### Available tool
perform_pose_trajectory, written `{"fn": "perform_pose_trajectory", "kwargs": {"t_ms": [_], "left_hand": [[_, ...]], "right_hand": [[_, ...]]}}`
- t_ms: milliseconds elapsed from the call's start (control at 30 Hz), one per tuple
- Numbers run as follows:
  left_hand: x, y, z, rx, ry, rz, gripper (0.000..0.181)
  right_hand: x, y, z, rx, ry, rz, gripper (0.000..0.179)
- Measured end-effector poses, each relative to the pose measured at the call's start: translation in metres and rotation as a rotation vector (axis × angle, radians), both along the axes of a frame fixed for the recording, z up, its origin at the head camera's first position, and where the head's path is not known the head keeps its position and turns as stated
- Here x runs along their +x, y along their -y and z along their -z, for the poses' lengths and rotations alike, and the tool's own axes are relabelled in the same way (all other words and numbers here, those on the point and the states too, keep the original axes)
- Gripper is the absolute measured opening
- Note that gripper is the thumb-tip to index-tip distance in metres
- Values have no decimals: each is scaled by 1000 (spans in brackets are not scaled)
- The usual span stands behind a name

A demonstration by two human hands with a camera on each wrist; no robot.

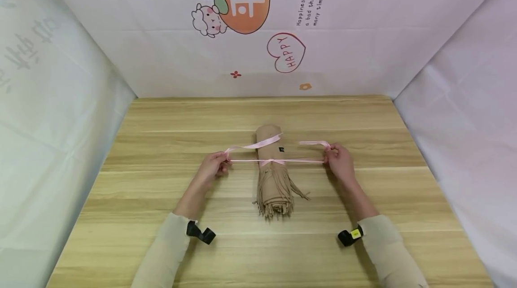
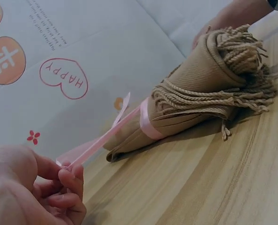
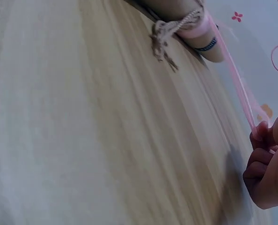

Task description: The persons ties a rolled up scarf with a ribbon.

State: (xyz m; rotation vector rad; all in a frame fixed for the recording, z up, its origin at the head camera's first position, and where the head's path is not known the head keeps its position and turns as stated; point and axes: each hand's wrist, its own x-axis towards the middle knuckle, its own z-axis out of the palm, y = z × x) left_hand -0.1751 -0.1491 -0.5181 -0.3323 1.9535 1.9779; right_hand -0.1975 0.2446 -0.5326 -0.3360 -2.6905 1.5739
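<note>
A rolled brown scarf (image 1: 269, 137) with fringed ends lies on the table, its fringe toward the person. Around its middle runs a pink ribbon (image 2: 149, 123), crossed on top of the roll. My left hand (image 1: 214, 163) pinches one side of the ribbon between thumb and fingertips, left of the roll; a loose tail lies over the scarf's far part. On the other side, my right hand (image 1: 339, 161) grips the second length, whose tail points back toward the scarf. Between both hands the ribbon stretches straight and taut. A small dark tag (image 1: 281, 149) shows on the scarf.
The wood-grain table (image 1: 169, 122) extends around the roll on all sides. White printed cloth (image 1: 161, 54) stands behind it, with more white cloth at left and right. A black wrist camera (image 1: 200, 233) sits on the left forearm, another (image 1: 349, 236) on the right.
</note>
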Motion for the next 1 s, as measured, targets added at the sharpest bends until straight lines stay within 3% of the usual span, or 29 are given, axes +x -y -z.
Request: {"fn": "perform_pose_trajectory", "kwargs": {"t_ms": [167, 267, 333, 500, 567, 633, 733, 833, 1000], "left_hand": [[4, 8, 1, 98, -2, -58, 23], [5, 12, 2, 209, 16, -59, 26], [6, 16, 2, 303, 27, -48, 29], [7, 24, 2, 602, 26, -10, 39], [6, 28, 2, 697, 11, -24, 40], [6, 32, 0, 744, -18, -72, 39], [3, 40, -2, 783, -53, -167, 36], [0, 49, -5, 774, -62, -259, 28], [-5, 66, -8, 586, -56, -387, 15]], "right_hand": [[0, -8, -3, -12, 37, 32, 21], [0, -13, -5, -91, 73, 29, 24], [2, -18, -6, -231, 112, 38, 26], [4, -30, -13, -747, 177, 117, 15], [2, -34, -15, -921, 178, 145, 14], [1, -36, -17, -1025, 177, 161, 15], [0, -42, -18, -1086, 187, 170, 13], [-1, -50, -19, -1061, 193, 183, 13], [1, -64, -23, -1029, 203, 223, 12]]}}
